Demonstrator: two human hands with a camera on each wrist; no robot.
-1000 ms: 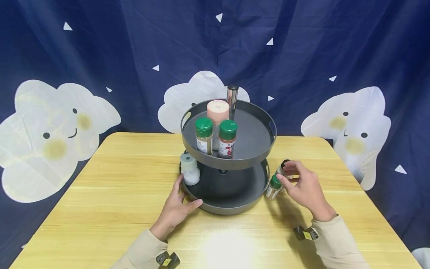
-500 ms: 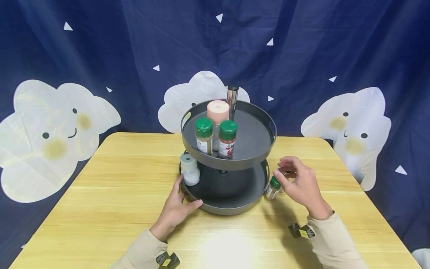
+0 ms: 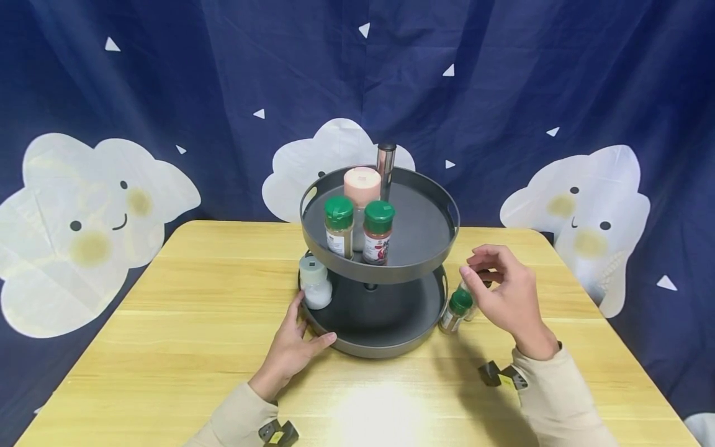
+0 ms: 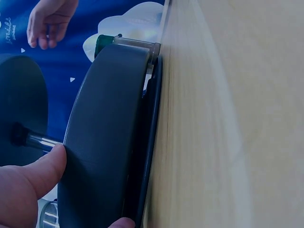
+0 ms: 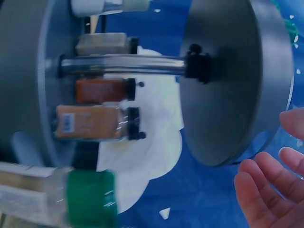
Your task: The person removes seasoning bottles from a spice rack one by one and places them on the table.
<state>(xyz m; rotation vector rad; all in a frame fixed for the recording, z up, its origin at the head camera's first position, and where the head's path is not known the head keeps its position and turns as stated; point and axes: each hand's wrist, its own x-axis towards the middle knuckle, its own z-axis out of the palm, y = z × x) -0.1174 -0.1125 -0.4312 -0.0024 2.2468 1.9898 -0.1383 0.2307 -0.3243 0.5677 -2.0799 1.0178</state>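
Note:
My left hand [image 3: 293,354] rests against the lower tray [image 3: 380,347] of a dark grey two-tier rack at its front left. Thumb and fingers are spread along the outer wall, and in the left wrist view the thumb [image 4: 47,173] presses that wall. A jar of white grains with a pale green lid [image 3: 315,282] stands in the tray near these fingertips. My right hand [image 3: 505,298], fingers loosely bent and holding nothing, hovers right of the rack. Below it stand a green-capped spice bottle [image 3: 455,313] and another small bottle [image 3: 471,312], partly hidden.
On the upper tray [image 3: 419,233] stand a pink-lidded jar [image 3: 362,186] and two green-capped spice bottles [image 3: 339,230]. The right wrist view shows several black-capped jars [image 5: 90,122] around the rack's metal pole [image 5: 123,64]. A wooden table [image 3: 184,310] and a blue curtain lie around.
My right hand dips slightly leftward, then lifts a little right, away from the small bottles, so the green-capped one shows more. My left hand stays on the lower tray.

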